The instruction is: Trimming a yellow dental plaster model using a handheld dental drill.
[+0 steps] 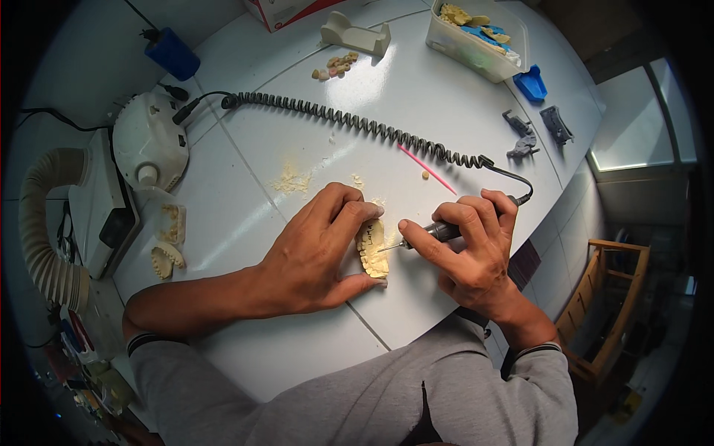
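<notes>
Between the thumb and fingers of my left hand (pixel 316 245) is a pale yellow dental cast (pixel 374 256), held on edge with its row of teeth toward my palm. Handwriting marks its flat face. My right hand (pixel 472 249) grips a dark rotary handpiece (pixel 440 232) like a pen. The thin bur at its tip reaches the cast's face and seems to touch it. From the handpiece's rear, a black coiled cord (pixel 335 115) runs left across the table to a white control box (pixel 151 143). Yellowish shavings (pixel 290 180) lie beyond my left hand.
A pink stick (pixel 428 169) lies beyond my right hand. At the far right stand a plastic tub (pixel 476 48) of cast pieces, a blue tray (pixel 530 83) and grey metal parts (pixel 522 134). Another cast (pixel 165 260) sits left, near a ribbed hose (pixel 46 223). A white holder (pixel 355 36) is at the back.
</notes>
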The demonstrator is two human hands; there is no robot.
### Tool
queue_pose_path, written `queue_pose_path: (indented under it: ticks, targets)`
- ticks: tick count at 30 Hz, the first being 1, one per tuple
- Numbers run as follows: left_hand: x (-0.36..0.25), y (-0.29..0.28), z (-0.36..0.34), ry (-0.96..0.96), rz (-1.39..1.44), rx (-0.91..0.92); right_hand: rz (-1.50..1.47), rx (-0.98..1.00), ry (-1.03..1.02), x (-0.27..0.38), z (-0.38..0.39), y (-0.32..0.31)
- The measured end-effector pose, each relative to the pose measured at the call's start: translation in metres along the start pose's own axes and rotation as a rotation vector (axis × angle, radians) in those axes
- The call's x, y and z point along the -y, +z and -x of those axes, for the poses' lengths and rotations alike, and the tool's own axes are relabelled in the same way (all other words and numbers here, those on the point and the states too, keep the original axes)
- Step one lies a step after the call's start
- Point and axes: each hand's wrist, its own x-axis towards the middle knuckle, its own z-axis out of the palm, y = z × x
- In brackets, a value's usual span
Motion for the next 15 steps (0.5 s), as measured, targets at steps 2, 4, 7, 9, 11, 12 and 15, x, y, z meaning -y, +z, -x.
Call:
queue_pose_path:
  ticks: [2,4,7,9,11,12,15]
  targets:
    - [0.0,-0.001,0.0,0.003,0.0,-0.001,0.013,-0.021,-0.006,0.001,0.001,0.005]
    - [0.0,0.0,0.0,0.007,-0.002,-0.002,0.025,-0.044,-0.014,0.001,0.001,0.004]
    - [-0.001,0.001,0.001,0.008,-0.01,0.002,0.02,-0.012,0.002,0.0,0.003,-0.001]
    - [-0.003,0.001,0.001,0.001,-0.015,-0.012,0.021,0.004,0.005,0.001,0.003,-0.004]
    - [-0.002,0.003,-0.001,0.014,-0.017,-0.025,0.021,0.0,-0.003,0.002,0.002,-0.006]
    - [-0.001,0.004,-0.001,0.021,-0.019,-0.036,0.015,-0.004,-0.012,0.003,0.002,-0.006]
    - [0.0,0.005,0.0,0.0,-0.01,-0.047,0.011,-0.052,-0.035,0.003,0.001,-0.002]
